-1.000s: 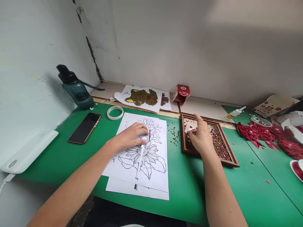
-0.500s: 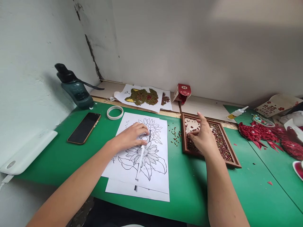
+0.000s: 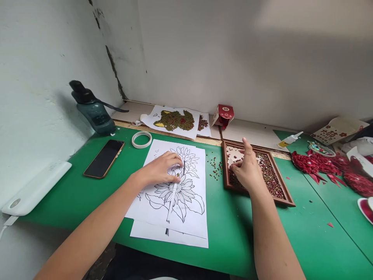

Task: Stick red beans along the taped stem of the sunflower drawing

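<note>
A sunflower line drawing [image 3: 186, 202] on white paper lies on the green table [image 3: 233, 233], with a white strip running down the stem. My left hand [image 3: 161, 169] rests on the drawing with fingers curled, fingertips pinched at a small bean by the flower's centre. My right hand [image 3: 247, 167] reaches into a brown wooden frame [image 3: 225, 182] filled with red and green beans; thumb and fingers pinch together over the beans while the index finger sticks up. What that pinch holds is too small to see.
Loose beans [image 3: 215, 165] lie between paper and frame. At the left are a phone [image 3: 104, 157], tape roll [image 3: 142, 139], dark bottle [image 3: 93, 109] and white power bank [image 3: 35, 186]. A finished bean picture [image 3: 175, 120], red box [image 3: 223, 114], glue bottle [image 3: 288, 139] and red ribbon pieces [image 3: 320, 165] lie behind and right.
My right hand has shifted slightly within the frame, its fingers closing into a pinch. My left hand stays on the drawing, barely moved.
</note>
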Available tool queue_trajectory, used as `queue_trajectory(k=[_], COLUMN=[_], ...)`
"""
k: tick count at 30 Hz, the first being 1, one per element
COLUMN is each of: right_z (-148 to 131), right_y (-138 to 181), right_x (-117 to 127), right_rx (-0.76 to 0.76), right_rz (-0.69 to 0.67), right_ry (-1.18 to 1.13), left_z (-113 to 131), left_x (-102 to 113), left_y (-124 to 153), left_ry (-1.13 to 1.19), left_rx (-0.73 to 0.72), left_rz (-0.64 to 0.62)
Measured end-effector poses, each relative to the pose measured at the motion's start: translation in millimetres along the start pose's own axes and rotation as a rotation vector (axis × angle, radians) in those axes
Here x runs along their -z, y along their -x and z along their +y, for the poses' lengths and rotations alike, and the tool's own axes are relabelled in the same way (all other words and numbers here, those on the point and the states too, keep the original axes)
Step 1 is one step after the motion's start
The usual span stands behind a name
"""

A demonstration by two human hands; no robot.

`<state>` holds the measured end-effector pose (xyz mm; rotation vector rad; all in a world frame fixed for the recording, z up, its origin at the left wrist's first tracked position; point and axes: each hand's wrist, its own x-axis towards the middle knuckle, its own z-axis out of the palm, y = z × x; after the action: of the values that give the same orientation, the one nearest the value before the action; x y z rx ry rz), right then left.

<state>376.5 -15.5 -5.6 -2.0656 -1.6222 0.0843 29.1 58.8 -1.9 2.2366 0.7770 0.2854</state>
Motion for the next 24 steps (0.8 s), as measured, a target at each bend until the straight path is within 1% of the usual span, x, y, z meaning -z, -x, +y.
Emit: queue_trajectory(k=[5,10,14,19,24], right_z=[-6,-21,-27,-29,-35], right_y=[1,3,3,4,7], right_x=[0,-5,-12,-20,-26], right_rx=[-0.023,0.006,0.051,0.118,0.181], right_rz=[0.045,0.083,0.089,0.11,0.102], right_ry=[-0.007,-0.049,-0.106,-0.133,-0.183], left_z=[-1,0,1,1,1], left_x=[-1,-1,-1,-1,-1], left_y=[0,-1,0,0,0], left_ry=[0.004,-0.008,-0.028,-0.03,-0.034], left_rx=[0.001,-0.013,-0.018,-0.026,-0.028], left_rz=[0.01,0.022,0.02,0.022,0.023])
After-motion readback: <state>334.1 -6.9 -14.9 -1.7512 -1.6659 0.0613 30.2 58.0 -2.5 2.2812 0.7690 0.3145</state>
